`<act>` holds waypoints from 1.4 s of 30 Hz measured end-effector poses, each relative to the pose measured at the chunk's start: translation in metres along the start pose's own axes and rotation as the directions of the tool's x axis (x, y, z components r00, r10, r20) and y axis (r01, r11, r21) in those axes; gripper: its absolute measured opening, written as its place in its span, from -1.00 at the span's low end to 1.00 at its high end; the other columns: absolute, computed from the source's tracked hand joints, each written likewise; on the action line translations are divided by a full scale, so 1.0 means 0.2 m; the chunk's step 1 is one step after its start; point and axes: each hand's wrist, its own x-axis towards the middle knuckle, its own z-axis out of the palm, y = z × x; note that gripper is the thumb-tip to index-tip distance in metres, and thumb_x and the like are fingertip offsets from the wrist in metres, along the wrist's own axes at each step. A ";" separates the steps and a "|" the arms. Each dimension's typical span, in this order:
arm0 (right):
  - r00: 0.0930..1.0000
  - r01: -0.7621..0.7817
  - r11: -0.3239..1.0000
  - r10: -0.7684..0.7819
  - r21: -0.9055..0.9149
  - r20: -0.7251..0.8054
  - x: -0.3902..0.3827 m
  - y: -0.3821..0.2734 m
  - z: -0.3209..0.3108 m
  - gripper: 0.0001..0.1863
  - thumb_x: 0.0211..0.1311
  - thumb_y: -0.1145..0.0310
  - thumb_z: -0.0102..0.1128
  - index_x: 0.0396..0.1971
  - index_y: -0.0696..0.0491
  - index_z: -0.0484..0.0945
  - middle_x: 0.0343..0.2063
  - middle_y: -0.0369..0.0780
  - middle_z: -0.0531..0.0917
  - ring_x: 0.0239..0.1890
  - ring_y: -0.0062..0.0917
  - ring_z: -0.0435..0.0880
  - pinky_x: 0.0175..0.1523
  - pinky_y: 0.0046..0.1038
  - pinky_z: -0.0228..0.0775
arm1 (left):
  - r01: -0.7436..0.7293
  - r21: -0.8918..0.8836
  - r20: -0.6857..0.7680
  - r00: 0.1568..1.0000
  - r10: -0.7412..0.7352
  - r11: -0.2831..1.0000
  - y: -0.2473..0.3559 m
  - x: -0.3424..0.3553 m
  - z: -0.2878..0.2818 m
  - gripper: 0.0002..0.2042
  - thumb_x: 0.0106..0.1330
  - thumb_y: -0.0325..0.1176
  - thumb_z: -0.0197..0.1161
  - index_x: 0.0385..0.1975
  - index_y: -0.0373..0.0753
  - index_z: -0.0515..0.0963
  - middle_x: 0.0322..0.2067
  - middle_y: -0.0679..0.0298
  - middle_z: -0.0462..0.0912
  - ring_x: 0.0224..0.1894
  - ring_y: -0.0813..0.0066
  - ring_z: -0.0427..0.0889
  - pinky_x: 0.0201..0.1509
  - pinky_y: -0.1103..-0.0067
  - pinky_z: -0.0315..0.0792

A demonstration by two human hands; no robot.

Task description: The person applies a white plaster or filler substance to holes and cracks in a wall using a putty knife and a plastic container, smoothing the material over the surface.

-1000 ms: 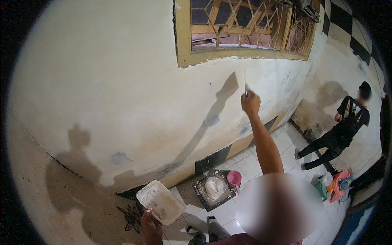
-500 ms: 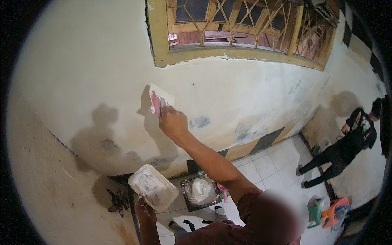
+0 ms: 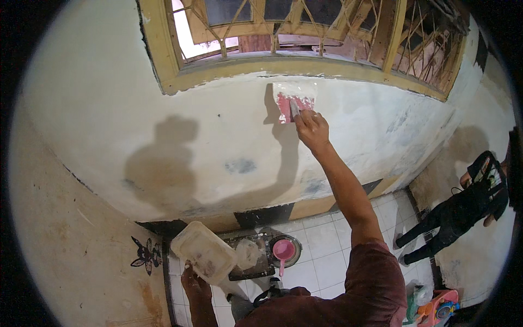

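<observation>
My right hand [image 3: 312,129] grips the handle of a wide pink putty knife [image 3: 285,104], its blade edge thick with white filler. The arm is stretched up, with the blade at the pale wall [image 3: 354,117] just below the yellow window frame [image 3: 261,66]; whether it touches the wall is hard to tell. Low on the left, my left hand [image 3: 196,284] holds a whitish rectangular plastic tub [image 3: 210,246] by its near edge, tilted, with white residue inside. Dark stains [image 3: 241,165] mark the wall below the blade.
On the tiled floor, a clear bag of white material [image 3: 248,254] lies on a dark square board [image 3: 260,271]. Beside it a pink dipper [image 3: 283,249] rests over a round bucket [image 3: 297,253]. Another person in black [image 3: 463,210] stands at the right, near red plastic items [image 3: 442,305].
My right hand has moved the putty knife right and up the wall toward the window. The tub stays in my left hand, its inside showing more. The view has shifted, bringing the bucket into sight.
</observation>
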 end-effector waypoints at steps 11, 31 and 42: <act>0.987 0.027 0.998 -0.034 0.049 0.158 -0.31 0.15 -0.08 -0.89 -0.24 0.47 0.18 -0.60 0.02 0.48 -0.56 -0.30 0.45 -0.49 -0.49 0.55 -0.42 -0.45 0.47 | 0.079 0.042 -0.057 0.995 -0.077 0.996 -0.08 -0.05 0.11 -0.48 0.25 -0.17 0.14 0.08 -0.43 0.29 -0.02 0.06 0.48 0.01 0.20 0.52 0.08 0.26 0.46; 0.994 -0.002 0.999 -0.002 0.039 0.110 -0.48 0.43 -0.10 -0.85 -0.25 0.50 0.17 -0.54 0.00 0.52 -0.58 -0.31 0.43 -0.52 -0.45 0.52 -0.42 -0.44 0.42 | 0.077 0.042 -0.020 0.997 -0.077 0.996 -0.09 -0.08 0.31 -0.52 0.29 -0.22 0.10 0.09 -0.44 0.27 -0.04 0.03 0.49 0.01 0.19 0.52 0.09 0.25 0.47; 0.961 -0.236 0.966 0.215 0.108 0.172 -0.65 0.49 -0.11 -0.89 -0.17 0.50 0.19 -0.54 0.02 0.52 -0.52 -0.20 0.56 -0.46 -0.32 0.59 -0.37 -0.31 0.45 | 0.084 0.070 0.039 0.995 -0.087 0.994 -0.14 -0.05 0.34 -0.53 0.32 -0.17 0.07 0.07 -0.42 0.29 -0.04 0.05 0.49 0.01 0.19 0.51 0.07 0.27 0.47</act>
